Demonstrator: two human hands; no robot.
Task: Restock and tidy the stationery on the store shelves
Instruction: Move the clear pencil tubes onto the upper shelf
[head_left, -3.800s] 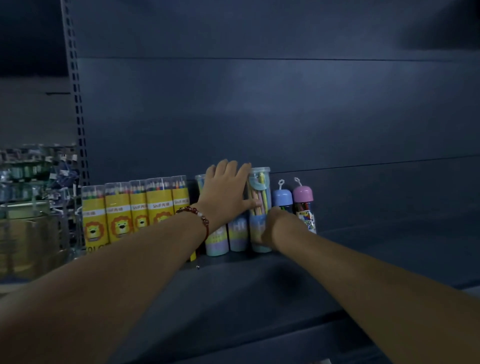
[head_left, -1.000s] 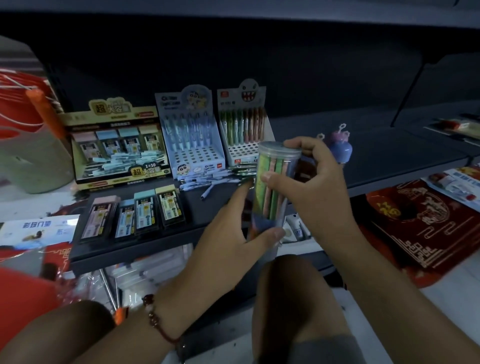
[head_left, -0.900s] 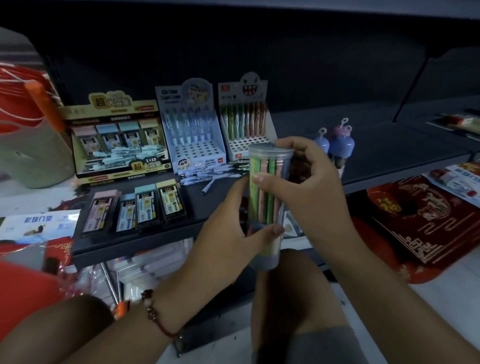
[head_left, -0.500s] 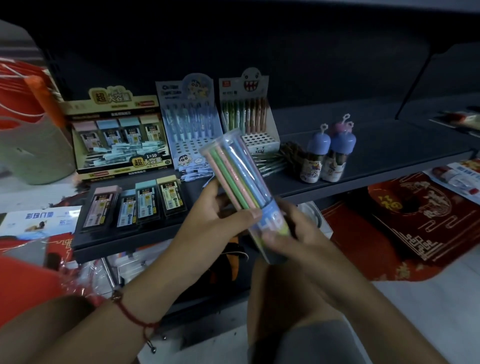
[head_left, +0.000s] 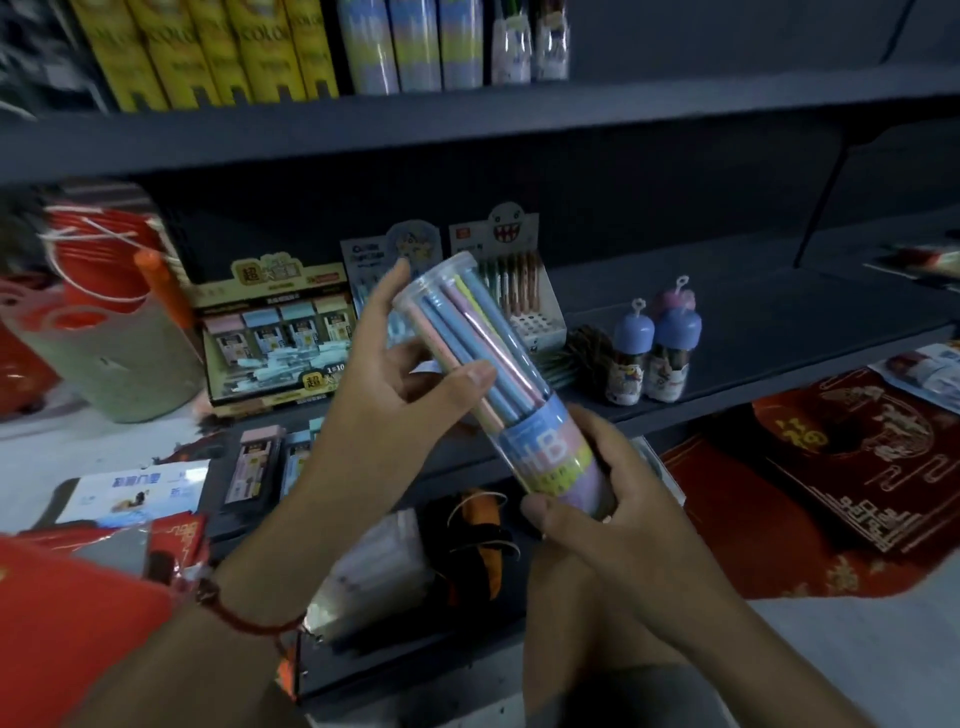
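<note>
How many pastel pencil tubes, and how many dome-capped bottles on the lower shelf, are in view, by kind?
Pastel tubes on upper shelf: 3
Pencil tube gripped by left hand and right hand: 1
Dome-capped bottles on lower shelf: 3
Total: 7

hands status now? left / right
Left hand: holding the upper part of the clear pencil tube.
Right hand: gripping the tube's labelled base.

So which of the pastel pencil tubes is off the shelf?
The tilted pencil tube held in both hands; the other three tubes stand upright on the upper shelf.
</note>
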